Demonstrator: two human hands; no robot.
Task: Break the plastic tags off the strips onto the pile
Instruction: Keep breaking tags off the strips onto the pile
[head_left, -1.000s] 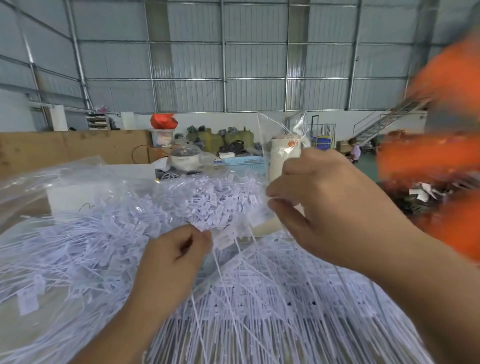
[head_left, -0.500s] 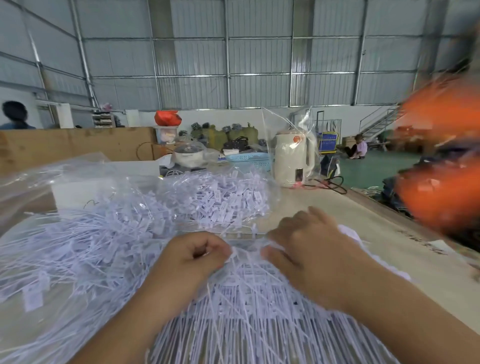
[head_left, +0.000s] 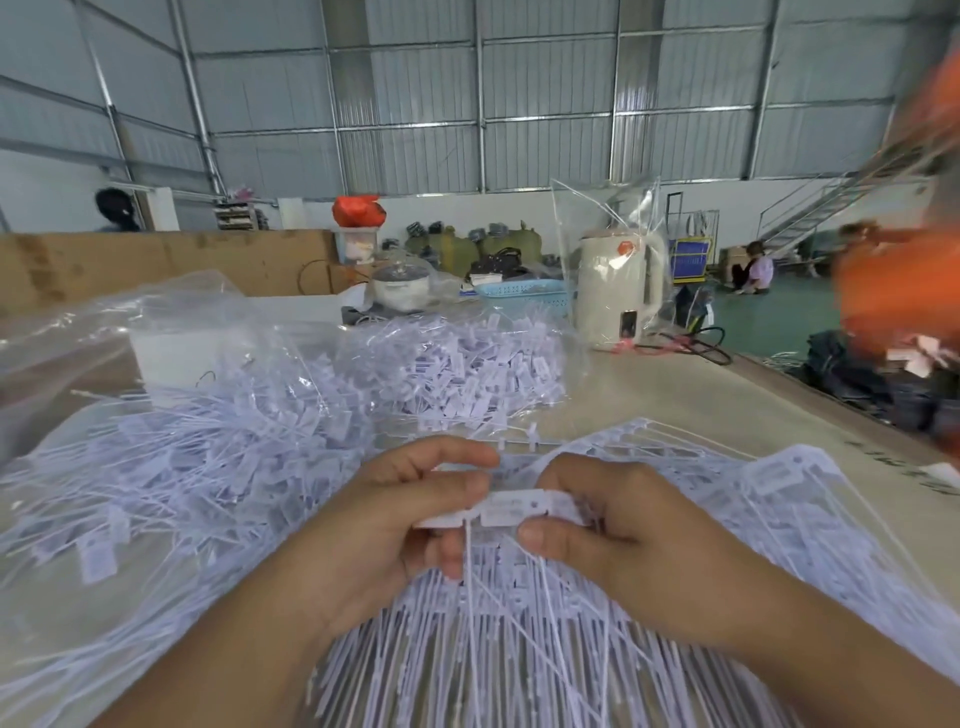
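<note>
A row of joined plastic tags (head_left: 511, 506) is shown pinched at its two ends, nearest the viewer, by the left hand (head_left: 395, 525) and the right hand (head_left: 602, 525), both clamped on it above a fan of unbroken strips (head_left: 498, 649). The step is judged best done when the thumbs are set close to the joint and the tag is snapped by a short bend, so that the thin tails are not tangled. The pile (head_left: 208, 467) of loosened tags is seen to the left on the desk (head_left: 701, 405). Farther off, a bagged heap (head_left: 467, 364) and a cream kettle (head_left: 618, 291) are visible.
</note>
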